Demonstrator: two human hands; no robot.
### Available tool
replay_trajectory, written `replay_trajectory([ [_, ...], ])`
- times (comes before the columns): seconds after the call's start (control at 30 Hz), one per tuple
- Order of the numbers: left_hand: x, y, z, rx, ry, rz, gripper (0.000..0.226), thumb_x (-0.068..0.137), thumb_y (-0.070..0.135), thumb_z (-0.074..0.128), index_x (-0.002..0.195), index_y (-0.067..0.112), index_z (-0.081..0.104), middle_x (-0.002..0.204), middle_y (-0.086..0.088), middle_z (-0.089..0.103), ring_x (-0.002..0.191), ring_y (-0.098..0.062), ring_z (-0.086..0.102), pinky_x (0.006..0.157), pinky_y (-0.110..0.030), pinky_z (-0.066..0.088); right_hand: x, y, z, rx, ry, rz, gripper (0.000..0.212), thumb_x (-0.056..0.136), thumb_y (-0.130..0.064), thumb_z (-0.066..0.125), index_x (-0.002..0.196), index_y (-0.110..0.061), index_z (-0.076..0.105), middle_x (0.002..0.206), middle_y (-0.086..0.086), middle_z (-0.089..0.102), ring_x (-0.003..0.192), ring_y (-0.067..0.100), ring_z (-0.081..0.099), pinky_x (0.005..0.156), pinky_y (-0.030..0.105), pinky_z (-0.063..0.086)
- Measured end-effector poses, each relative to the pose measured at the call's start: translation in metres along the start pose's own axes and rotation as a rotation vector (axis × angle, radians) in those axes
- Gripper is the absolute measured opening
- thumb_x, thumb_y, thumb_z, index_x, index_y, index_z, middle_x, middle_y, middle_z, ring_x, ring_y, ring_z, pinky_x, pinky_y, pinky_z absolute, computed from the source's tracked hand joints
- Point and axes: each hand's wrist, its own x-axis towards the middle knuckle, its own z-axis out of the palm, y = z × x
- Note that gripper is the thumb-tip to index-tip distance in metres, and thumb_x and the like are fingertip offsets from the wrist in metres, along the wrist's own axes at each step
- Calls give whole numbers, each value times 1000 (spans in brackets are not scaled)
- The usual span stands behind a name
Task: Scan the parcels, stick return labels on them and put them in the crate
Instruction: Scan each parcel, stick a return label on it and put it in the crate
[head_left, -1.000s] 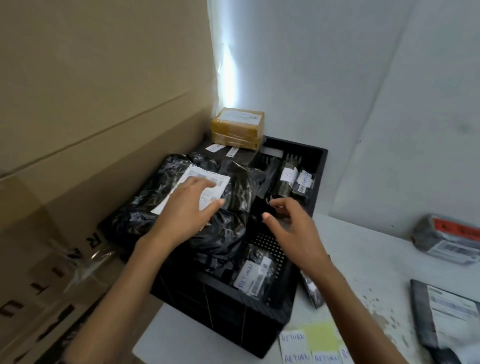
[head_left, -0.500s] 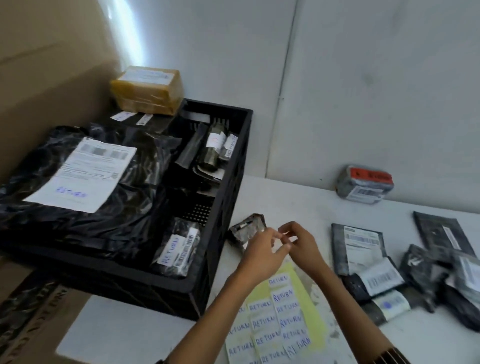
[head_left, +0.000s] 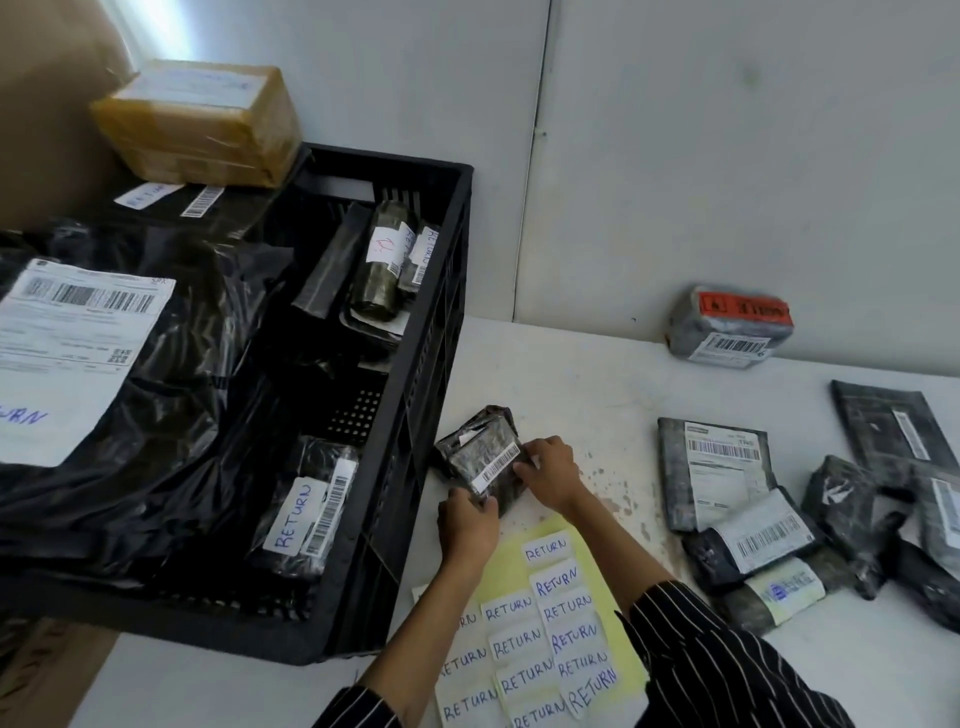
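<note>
Two hands are on one small black parcel (head_left: 480, 460), which lies on the white desk (head_left: 571, 374) at the centre of the frame, just beside the right wall of the black crate (head_left: 441, 322). My left hand (head_left: 467, 525) pinches the parcel's near corner, fingers (head_left: 480, 506) curled round it. My right hand (head_left: 550, 475) grips its right edge, fingers (head_left: 524, 470) bent over the wrap close to the barcode strip.

Below the parcel a yellow sheet (head_left: 613, 613) carries rows of white stickers, each hand-lettered RETURN in blue, and my left forearm crosses it. The crate fills the left of the frame and holds a big black bag (head_left: 171, 415) with a shipping label marked RETURN, plus a small wrapped packet (head_left: 306, 509) with its own RETURN sticker. A yellow-taped box (head_left: 202, 124) sits at the upper left. At the right, a heap of dark parcels (head_left: 753, 530) with barcode labels lies on the desk, and a grey packet (head_left: 732, 327) with a red sticker rests against the wall.
</note>
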Motion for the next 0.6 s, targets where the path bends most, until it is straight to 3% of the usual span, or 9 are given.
replay_trajectory([
  [0.13,-12,4,0,-99,9,50,14,95,15,53,100,4,45,97,-10,58,88,-24,59,68,-28,42,-15,6,-7,360,0,24,14,88,-13,59,99,-6,55,99,9,57,98,27,55,85,40,47],
  [0.23,-24,5,0,-127,-4,128,24,94,17,53,114,3,48,104,-11,60,84,-19,56,68,-25,40,-44,15,-23,611,-7,58,14,90,-11,60,99,-5,53,97,10,60,89,22,58,77,32,48],
  [0.3,-34,3,3,-116,-27,174,27,94,18,55,117,6,51,105,-10,61,90,-21,57,71,-26,43,-69,25,-35,667,-9,65,13,90,-12,60,99,-6,54,96,9,59,86,18,57,70,25,47],
  [0.47,-73,-10,22,-178,-179,203,9,93,14,56,103,15,56,101,-3,63,95,-19,60,85,-38,53,-142,63,-55,830,26,130,7,91,-6,57,88,-9,52,83,8,61,77,18,59,70,32,49],
  [0.53,-91,-18,37,-167,-224,207,8,93,17,58,100,15,56,99,-4,62,95,-20,60,83,-40,54,-174,84,-60,861,61,151,9,91,-5,57,85,-11,53,77,5,61,74,16,59,69,31,50],
  [0.6,-108,-29,54,-124,-245,217,10,93,20,59,102,16,55,99,-4,61,94,-20,60,77,-34,53,-203,109,-63,872,107,185,6,91,-4,57,88,-8,54,75,4,61,72,15,58,66,29,49],
])
